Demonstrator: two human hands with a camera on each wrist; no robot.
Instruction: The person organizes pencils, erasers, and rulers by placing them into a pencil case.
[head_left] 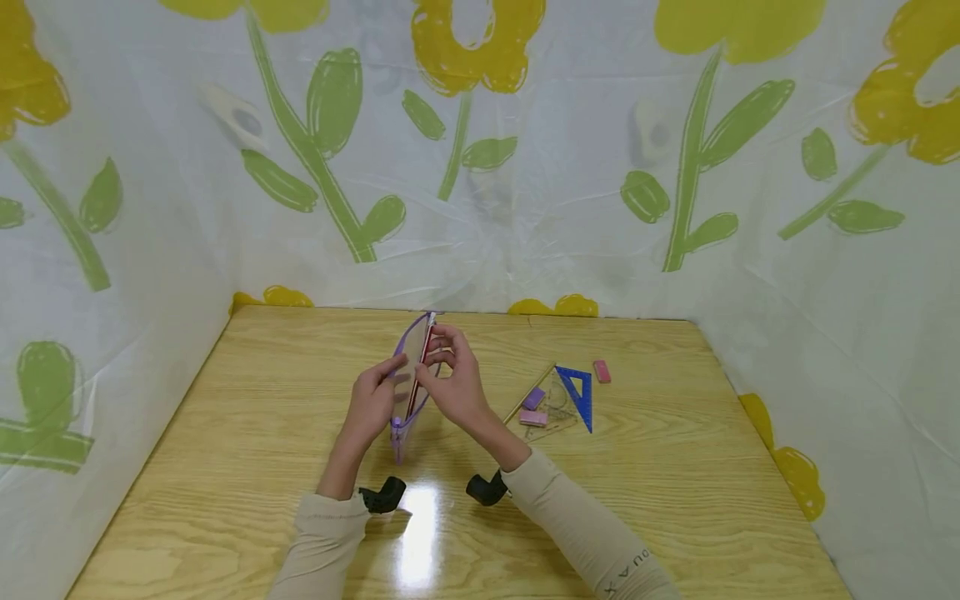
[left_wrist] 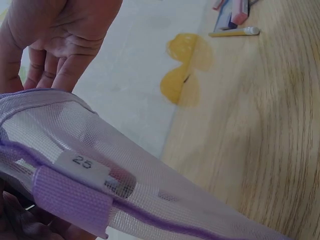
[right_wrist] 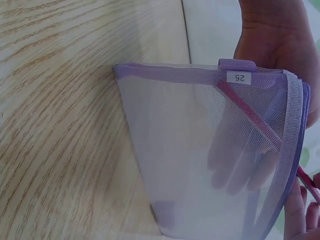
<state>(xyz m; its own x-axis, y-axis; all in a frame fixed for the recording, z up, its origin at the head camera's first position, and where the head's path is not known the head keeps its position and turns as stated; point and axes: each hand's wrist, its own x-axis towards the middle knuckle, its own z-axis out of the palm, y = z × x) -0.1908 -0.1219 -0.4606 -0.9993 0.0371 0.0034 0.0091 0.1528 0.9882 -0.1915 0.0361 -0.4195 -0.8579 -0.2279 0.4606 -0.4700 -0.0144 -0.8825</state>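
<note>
A white mesh zip pouch with purple edging is held up above the table, its mouth parted towards my right hand. My left hand grips it from the left; several of its fingers show through the mesh in the right wrist view. A tag reading 25 sits beside the purple tab. My right hand pinches a red pencil at the pouch's mouth. Much of the pencil is seen through the mesh, and its other end sticks out by the right fingertips.
Right of the hands lie a blue set square, a yellow pencil, a purple eraser, a pink eraser and clear drawing tools. Another pink eraser lies farther right. Flowered sheeting encloses the wooden table.
</note>
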